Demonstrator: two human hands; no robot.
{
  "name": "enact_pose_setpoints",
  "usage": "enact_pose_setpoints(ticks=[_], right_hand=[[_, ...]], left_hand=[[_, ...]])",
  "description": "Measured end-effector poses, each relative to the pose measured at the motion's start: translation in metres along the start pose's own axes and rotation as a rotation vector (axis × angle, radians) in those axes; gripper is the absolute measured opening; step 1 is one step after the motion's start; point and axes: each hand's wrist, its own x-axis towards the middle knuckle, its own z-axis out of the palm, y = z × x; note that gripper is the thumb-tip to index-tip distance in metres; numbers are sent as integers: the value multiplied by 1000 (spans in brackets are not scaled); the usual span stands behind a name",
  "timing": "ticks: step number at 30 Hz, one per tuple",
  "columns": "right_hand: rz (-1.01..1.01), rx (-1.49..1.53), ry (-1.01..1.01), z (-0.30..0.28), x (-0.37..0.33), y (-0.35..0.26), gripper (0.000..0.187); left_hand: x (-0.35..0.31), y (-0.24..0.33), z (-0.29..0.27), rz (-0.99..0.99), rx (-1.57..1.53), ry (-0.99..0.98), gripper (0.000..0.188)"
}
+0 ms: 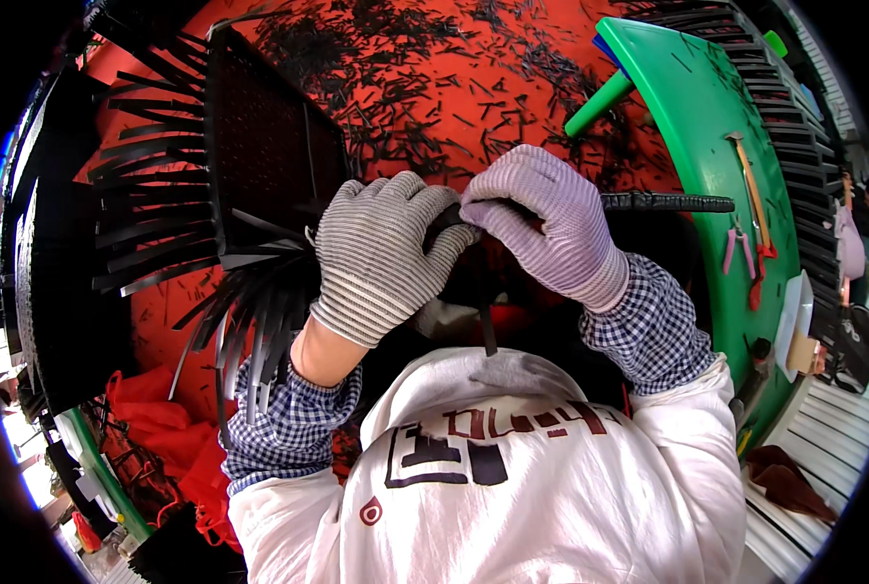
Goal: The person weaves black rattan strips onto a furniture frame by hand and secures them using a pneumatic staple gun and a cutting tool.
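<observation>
My left hand [381, 255], in a grey striped glove, is closed around a black wrapped handle in front of my chest. My right hand [543, 222], in a lilac striped glove, pinches at the same spot, its fingertips meeting those of the left; what lies between them is mostly hidden. The handle [668, 201] shows again to the right of my right hand as a ribbed black rod. A loose black strip [485, 302] hangs below my hands. Left of them stands a black woven basket [269, 136], with many long flat strips [152, 161] fanning outward.
Black offcuts [434, 88] litter the red floor [512, 39]. At the right, a green table [687, 88] carries a wooden-handled hammer [749, 180] and pink-handled pliers [739, 248]. Red cloth [162, 419] lies at the lower left. More black strips [795, 127] stand beyond the table.
</observation>
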Motion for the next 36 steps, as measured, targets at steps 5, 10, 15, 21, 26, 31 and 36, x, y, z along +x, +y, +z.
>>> enact_pose_setpoints(ticks=[5,10,15,21,26,31,36], right_hand=[[-42,-164,-109,-2,-9,1,16],[-144,-170,5,6,-11,2,15],[218,191,81,9,-9,-9,12],[-116,-88,11,2,3,-7,19],[-146,-267,-165,-25,-4,0,43],[-53,-454,-219,-40,-23,17,51],[-45,-561,-257,-41,-29,18,46]], left_hand=[[-6,-3,9,28,-10,78,26],[-4,-6,13,91,40,124,29],[-3,-8,11,83,70,88,29],[-8,-8,14,108,130,128,29],[-5,-2,10,83,100,44,32],[-6,-4,5,97,120,38,32],[-7,-5,7,103,179,11,31]])
